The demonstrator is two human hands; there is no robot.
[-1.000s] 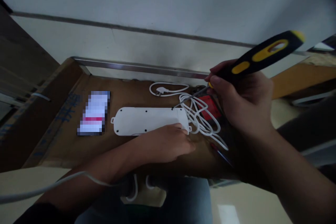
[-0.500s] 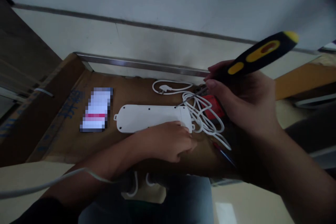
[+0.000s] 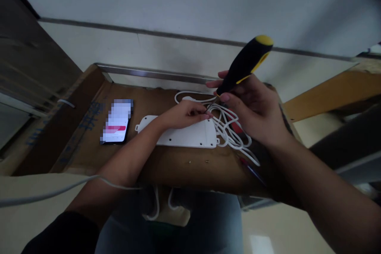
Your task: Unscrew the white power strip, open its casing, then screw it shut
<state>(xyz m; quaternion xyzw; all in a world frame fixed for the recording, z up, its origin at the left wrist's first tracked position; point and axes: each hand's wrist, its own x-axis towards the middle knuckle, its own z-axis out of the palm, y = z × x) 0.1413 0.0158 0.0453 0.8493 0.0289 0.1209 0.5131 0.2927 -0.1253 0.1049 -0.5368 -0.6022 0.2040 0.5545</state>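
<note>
White casing [image 3: 184, 138]: 1 pc, elongated, flat mid bench [image 3: 166, 168]; dk holes along near edge, tab ea. end; part hidden by L hand [image 3: 184, 114] + forearm.
Screwdriver [image 3: 245, 63]: 1 pc, blk/yel handle; tilted, butt up, shaft pointing down-L.
R hand [image 3: 258, 115]: fingers grasping screwdriver, lower handle.
L fingers: drawn tog. at shaft tip, above casing's far edge; can't tell if gripping anything.
White cord [image 3: 220, 127]: coiled at casing R end, partly over red item [image 3: 236, 126].
Small metal pcs [image 3: 207, 161]: qty 2, screw-like, on bench, near side of casing, apart.
Pen [image 3: 253, 170]: 1, slanted, nr cord.
Phone [image 3: 117, 121]: 1, L of casing, screen lit, partly pixelated.
</note>
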